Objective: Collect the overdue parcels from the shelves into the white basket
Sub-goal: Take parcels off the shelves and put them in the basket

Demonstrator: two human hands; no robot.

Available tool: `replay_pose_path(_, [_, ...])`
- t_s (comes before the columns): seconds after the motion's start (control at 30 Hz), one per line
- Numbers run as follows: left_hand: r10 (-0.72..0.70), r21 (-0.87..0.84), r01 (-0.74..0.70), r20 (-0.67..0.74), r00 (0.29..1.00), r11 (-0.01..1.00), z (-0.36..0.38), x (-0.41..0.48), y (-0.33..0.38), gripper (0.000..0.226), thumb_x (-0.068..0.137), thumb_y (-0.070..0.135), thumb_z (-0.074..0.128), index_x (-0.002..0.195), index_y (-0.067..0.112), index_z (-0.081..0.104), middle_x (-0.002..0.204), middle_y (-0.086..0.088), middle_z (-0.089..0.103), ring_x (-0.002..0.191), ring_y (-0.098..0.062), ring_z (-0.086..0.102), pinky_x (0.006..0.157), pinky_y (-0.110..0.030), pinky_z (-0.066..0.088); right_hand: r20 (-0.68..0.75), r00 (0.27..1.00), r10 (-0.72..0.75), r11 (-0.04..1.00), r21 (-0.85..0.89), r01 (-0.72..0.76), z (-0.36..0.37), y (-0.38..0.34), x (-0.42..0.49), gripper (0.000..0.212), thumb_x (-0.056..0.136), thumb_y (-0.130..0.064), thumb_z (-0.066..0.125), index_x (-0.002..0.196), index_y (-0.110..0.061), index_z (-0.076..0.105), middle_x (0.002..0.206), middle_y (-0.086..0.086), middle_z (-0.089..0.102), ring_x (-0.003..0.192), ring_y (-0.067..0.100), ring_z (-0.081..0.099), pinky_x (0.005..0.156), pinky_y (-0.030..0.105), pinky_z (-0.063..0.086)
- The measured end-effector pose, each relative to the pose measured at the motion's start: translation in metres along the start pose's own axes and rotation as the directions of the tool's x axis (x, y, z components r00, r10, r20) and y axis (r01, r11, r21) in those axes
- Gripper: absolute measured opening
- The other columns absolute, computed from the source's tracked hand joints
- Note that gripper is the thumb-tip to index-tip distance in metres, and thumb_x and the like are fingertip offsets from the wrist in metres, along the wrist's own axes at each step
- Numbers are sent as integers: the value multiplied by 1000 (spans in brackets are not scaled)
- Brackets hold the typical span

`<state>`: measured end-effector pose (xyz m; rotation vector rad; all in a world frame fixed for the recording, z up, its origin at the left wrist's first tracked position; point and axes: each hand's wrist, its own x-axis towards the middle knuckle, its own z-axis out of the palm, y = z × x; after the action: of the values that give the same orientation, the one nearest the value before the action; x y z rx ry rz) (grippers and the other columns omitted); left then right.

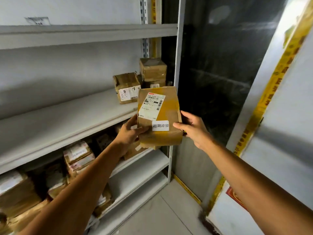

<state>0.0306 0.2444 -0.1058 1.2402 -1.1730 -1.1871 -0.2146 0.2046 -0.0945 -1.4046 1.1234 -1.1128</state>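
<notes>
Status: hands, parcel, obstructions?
Left hand and right hand grip the labelled parcel in front of the shelf. White basket not in view. Nothing blocking.

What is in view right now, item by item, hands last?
held parcel: one, brown with yellow tape, white label and sticker, in both hands, centre
middle-shelf parcels: three, brown, right end of shelf, two stacked
lower-shelf parcels: several, brown, blurred, count unclear
shelving: one unit, white-grey, left
dark panel: one, black, right of shelving
yellow strips: several, yellow, along the white panel, right
left hand: one, grips the parcel's left edge
right hand: one, grips its right edge
</notes>
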Motion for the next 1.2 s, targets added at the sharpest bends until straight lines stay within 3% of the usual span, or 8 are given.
replay_pose_path(0.13, [-20,6,19,141,990,1000,31,21,-14,56,87,12,72,134,36,53,103,14,73,85,-3,72,67,-25,59,-136,991,16,999,-26,-20,-26,17,-16,69,82,-11,78,143,-21,49,126,-1,65,105,7,63,76,22,56])
replay_pose_path(0.27, [-34,6,34,291,956,999,41,39,-33,57,86,19,75,136,38,55,123,7,69,108,-19,66,75,-27,59,-278,960,35,997,-53,-52,-32,35,-36,65,82,-12,77,141,-21,52,127,-2,65,114,14,62,90,37,56])
replay_pose_path(0.4, [-18,18,11,447,894,1000,43,60,-49,52,86,14,74,131,35,59,120,8,71,111,-19,68,92,-45,57,-402,916,8,994,-94,-50,-20,42,-67,58,85,-18,75,138,-23,54,124,-10,65,110,10,63,83,27,58])
replay_pose_path(0.53, [-47,68,9,589,807,998,42,71,-59,67,79,27,82,139,41,53,131,7,65,121,-21,62,97,-43,55,-502,865,13,995,-83,-63,0,44,-98,49,87,-19,72,133,-25,57,123,-10,67,107,13,66,80,29,60])
replay_pose_path(0.8, [-63,71,12,769,636,997,80,42,-72,60,90,11,71,143,30,50,120,12,65,104,-11,66,72,-22,59,-750,643,153,988,98,-121,16,48,-170,54,84,-10,75,134,-21,58,121,-6,68,103,16,68,68,28,60])
replay_pose_path(0.93, [-79,98,-7,840,537,995,113,22,-76,63,90,19,72,145,32,46,126,12,62,114,-15,62,79,-27,59,-834,518,190,982,163,-96,15,52,-211,55,85,-6,73,135,-20,56,118,-7,69,101,18,70,74,38,62])
replay_pose_path(1.07, [-73,81,0,889,452,997,150,-7,-75,60,89,17,73,142,32,48,119,16,62,103,-6,64,66,-18,57,-887,425,181,984,163,-78,8,48,-254,53,85,-5,73,134,-17,57,114,-5,71,91,12,73,66,28,59])
replay_pose_path(1.2, [-72,80,-10,941,332,997,195,-38,-75,65,87,23,76,144,33,47,128,10,61,111,-15,64,74,-29,61,-939,305,159,986,137,-93,-3,45,-301,50,85,-10,74,130,-22,58,108,-11,72,94,9,72,76,33,61])
